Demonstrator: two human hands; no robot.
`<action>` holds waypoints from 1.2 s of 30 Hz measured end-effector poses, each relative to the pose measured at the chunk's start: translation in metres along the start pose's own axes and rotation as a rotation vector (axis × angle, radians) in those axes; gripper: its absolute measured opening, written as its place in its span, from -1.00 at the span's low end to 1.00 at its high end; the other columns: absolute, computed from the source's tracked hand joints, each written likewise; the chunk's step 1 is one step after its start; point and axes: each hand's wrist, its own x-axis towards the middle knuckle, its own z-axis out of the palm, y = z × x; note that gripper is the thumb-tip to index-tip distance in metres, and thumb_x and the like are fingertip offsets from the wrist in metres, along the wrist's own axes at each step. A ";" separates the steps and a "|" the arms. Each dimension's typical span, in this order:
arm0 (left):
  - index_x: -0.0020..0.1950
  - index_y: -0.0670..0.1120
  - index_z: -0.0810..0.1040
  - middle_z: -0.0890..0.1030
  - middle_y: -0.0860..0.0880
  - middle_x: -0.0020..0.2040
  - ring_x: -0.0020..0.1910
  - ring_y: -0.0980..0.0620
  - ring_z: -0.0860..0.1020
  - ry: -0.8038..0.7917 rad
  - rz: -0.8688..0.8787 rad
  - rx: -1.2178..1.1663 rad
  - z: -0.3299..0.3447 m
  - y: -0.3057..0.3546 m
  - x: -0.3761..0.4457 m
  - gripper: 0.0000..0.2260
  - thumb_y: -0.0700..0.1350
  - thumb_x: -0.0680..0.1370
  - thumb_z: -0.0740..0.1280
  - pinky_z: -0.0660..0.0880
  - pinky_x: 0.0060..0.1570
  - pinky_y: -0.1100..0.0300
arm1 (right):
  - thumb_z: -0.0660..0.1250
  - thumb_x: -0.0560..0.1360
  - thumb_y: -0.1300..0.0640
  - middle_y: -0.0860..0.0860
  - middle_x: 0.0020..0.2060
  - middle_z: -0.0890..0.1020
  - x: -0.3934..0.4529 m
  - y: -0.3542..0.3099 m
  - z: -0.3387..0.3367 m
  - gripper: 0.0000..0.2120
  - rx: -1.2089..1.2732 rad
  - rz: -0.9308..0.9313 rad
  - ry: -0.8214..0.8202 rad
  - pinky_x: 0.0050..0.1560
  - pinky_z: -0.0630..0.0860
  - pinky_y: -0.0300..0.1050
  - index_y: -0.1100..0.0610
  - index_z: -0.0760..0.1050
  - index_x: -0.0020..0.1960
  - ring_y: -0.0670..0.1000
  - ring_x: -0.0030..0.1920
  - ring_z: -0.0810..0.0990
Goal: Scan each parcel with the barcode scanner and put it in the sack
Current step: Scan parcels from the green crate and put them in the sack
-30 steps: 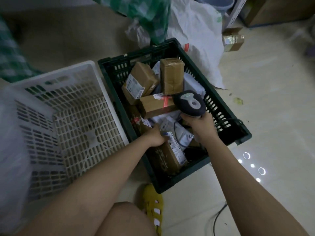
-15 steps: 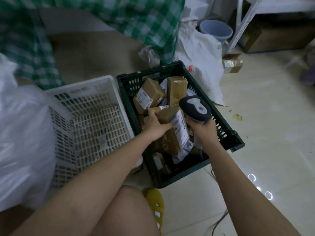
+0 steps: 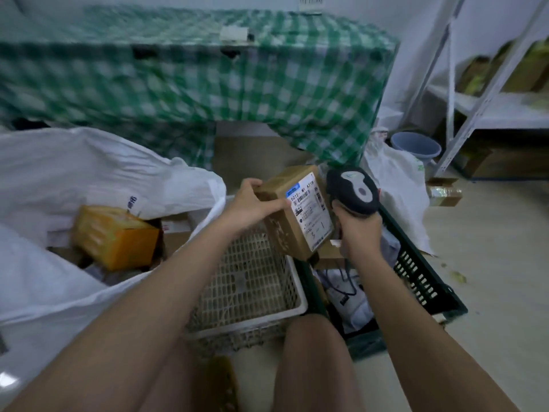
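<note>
My left hand grips a brown cardboard parcel by its upper left corner, holding it tilted in the air with its white shipping label facing me. Right beside the label, my right hand holds the dark barcode scanner by its handle. The parcel hangs over the gap between two crates. A big white sack stands open at the left, with an orange-yellow box and other parcels inside.
A white lattice crate sits below my left arm. The dark green crate at the right holds more parcels and soft mailers. Behind are a green checked tablecloth, a white bag, a blue bucket, metal shelving and a small box on the floor.
The parcel was lifted out of the green crate and up to the left, with the scanner brought beside its label. My view swung up and left, bringing the sack into sight.
</note>
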 end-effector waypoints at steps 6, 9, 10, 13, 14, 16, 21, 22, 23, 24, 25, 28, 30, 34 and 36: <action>0.45 -0.03 0.18 0.40 0.00 0.23 0.21 0.00 0.47 0.062 0.081 -0.107 -0.048 0.019 -0.027 -0.27 0.05 0.42 0.49 0.44 0.28 0.01 | 0.53 0.36 0.26 -0.11 -0.06 0.59 -0.024 -0.051 0.016 -0.61 0.093 -0.044 -0.186 -0.26 0.48 -0.42 0.04 0.49 0.10 -0.14 -0.06 0.57; 0.38 -0.08 0.25 0.49 -0.05 0.27 0.20 -0.01 0.54 0.166 0.094 -0.397 -0.062 0.021 -0.036 -0.23 0.12 0.31 0.54 0.48 0.26 0.00 | 0.53 0.36 0.26 -0.06 -0.07 0.62 -0.037 -0.064 0.028 -0.65 0.120 -0.068 -0.183 -0.31 0.51 -0.43 0.10 0.53 0.10 -0.14 -0.10 0.59; 0.34 -0.08 0.30 0.51 -0.05 0.26 0.19 0.01 0.55 0.183 0.103 -0.460 -0.066 0.022 -0.039 -0.25 0.15 0.28 0.53 0.48 0.26 0.03 | 0.53 0.36 0.26 -0.05 -0.07 0.63 -0.041 -0.069 0.033 -0.65 0.129 -0.076 -0.174 -0.30 0.53 -0.42 0.14 0.54 0.11 -0.15 -0.12 0.59; 0.36 -0.03 0.30 0.50 0.03 0.29 0.23 0.07 0.51 0.157 0.118 -0.509 -0.075 0.025 -0.045 -0.38 0.07 0.41 0.48 0.45 0.28 0.01 | 0.53 0.36 0.26 -0.03 -0.05 0.65 -0.049 -0.080 0.050 -0.66 0.151 -0.086 -0.157 -0.15 0.60 -0.27 0.20 0.55 0.10 -0.11 -0.08 0.62; 0.40 0.02 0.26 0.47 0.09 0.32 0.25 0.08 0.48 0.122 0.116 -0.484 -0.080 0.025 -0.047 -0.38 0.02 0.44 0.47 0.45 0.25 -0.03 | 0.53 0.36 0.25 -0.02 -0.03 0.66 -0.051 -0.084 0.055 -0.65 0.153 -0.089 -0.161 -0.13 0.62 -0.24 0.22 0.55 0.11 -0.09 -0.06 0.63; 0.47 0.12 0.16 0.45 0.12 0.32 0.26 0.06 0.46 0.035 0.111 -0.433 -0.090 0.027 -0.051 -0.31 -0.14 0.47 0.46 0.47 0.15 -0.04 | 0.54 0.36 0.23 0.03 0.01 0.67 -0.054 -0.092 0.064 -0.61 0.164 -0.096 -0.160 -0.15 0.62 -0.22 0.25 0.56 0.15 -0.04 -0.02 0.65; 0.55 0.13 0.01 0.50 -0.02 0.19 0.21 0.01 0.45 -0.002 0.110 -0.307 -0.113 0.032 -0.059 -0.18 -0.25 0.47 0.43 0.37 0.17 0.07 | 0.57 0.33 0.19 0.06 0.07 0.66 -0.056 -0.106 0.080 -0.53 0.137 -0.119 -0.170 0.04 0.60 -0.08 0.21 0.54 0.20 0.00 0.08 0.63; 0.55 0.11 0.01 0.50 -0.01 0.18 0.20 0.01 0.46 0.013 0.118 -0.283 -0.116 0.032 -0.059 -0.16 -0.22 0.46 0.45 0.38 0.18 0.09 | 0.57 0.33 0.17 0.06 0.08 0.66 -0.055 -0.108 0.082 -0.52 0.116 -0.113 -0.173 0.10 0.58 -0.03 0.19 0.54 0.21 0.01 0.10 0.62; 0.56 0.10 0.01 0.50 -0.01 0.17 0.20 0.01 0.47 0.027 0.123 -0.272 -0.119 0.033 -0.059 -0.15 -0.20 0.45 0.47 0.41 0.20 0.07 | 0.56 0.34 0.15 0.06 0.09 0.66 -0.055 -0.111 0.083 -0.52 0.105 -0.103 -0.170 0.14 0.56 0.01 0.18 0.54 0.21 0.03 0.12 0.61; 0.56 0.10 0.01 0.49 -0.01 0.17 0.20 -0.01 0.49 0.040 0.128 -0.262 -0.122 0.033 -0.058 -0.13 -0.19 0.43 0.49 0.44 0.22 0.04 | 0.54 0.36 0.13 0.07 0.10 0.65 -0.056 -0.114 0.083 -0.53 0.105 -0.090 -0.170 0.18 0.54 0.04 0.17 0.53 0.23 0.04 0.14 0.60; 0.55 0.10 0.02 0.47 -0.02 0.18 0.21 -0.03 0.49 0.054 0.137 -0.251 -0.123 0.033 -0.058 -0.12 -0.19 0.42 0.50 0.45 0.24 0.01 | 0.52 0.39 0.12 0.07 0.13 0.64 -0.056 -0.117 0.082 -0.54 0.104 -0.082 -0.165 0.21 0.52 0.04 0.17 0.52 0.25 0.05 0.17 0.58; 0.55 0.10 -0.01 0.38 -0.04 0.24 0.25 -0.05 0.46 0.065 0.149 -0.241 -0.121 0.029 -0.054 -0.09 -0.21 0.41 0.51 0.47 0.24 -0.02 | 0.45 0.46 0.16 0.05 0.17 0.61 -0.064 -0.123 0.068 -0.58 0.080 -0.107 -0.160 0.19 0.48 -0.07 0.17 0.49 0.29 0.02 0.19 0.54; 0.55 0.08 -0.02 0.37 -0.06 0.23 0.24 -0.05 0.45 0.060 0.138 -0.257 -0.114 0.024 -0.052 -0.09 -0.24 0.41 0.51 0.51 0.15 0.04 | 0.44 0.47 0.17 0.03 0.15 0.59 -0.072 -0.121 0.055 -0.57 0.052 -0.129 -0.174 0.10 0.43 -0.16 0.18 0.48 0.31 -0.02 0.15 0.52; 0.54 0.09 0.01 0.36 -0.11 0.26 0.17 -0.04 0.50 0.028 0.091 -0.278 -0.095 0.011 -0.048 -0.09 -0.28 0.40 0.51 0.56 -0.05 0.17 | 0.49 0.43 0.14 -0.06 -0.05 0.60 -0.089 -0.106 0.034 -0.64 -0.072 -0.152 -0.245 -0.02 0.45 -0.14 0.12 0.53 0.20 -0.04 0.04 0.54; 0.54 0.10 0.02 0.35 -0.13 0.31 0.21 -0.07 0.51 0.020 0.083 -0.293 -0.087 0.006 -0.046 -0.08 -0.30 0.39 0.51 0.57 -0.05 0.16 | 0.48 0.43 0.11 -0.02 -0.11 0.63 -0.095 -0.095 0.028 -0.74 -0.154 -0.142 -0.258 -0.07 0.52 -0.07 0.10 0.55 0.10 -0.04 -0.04 0.56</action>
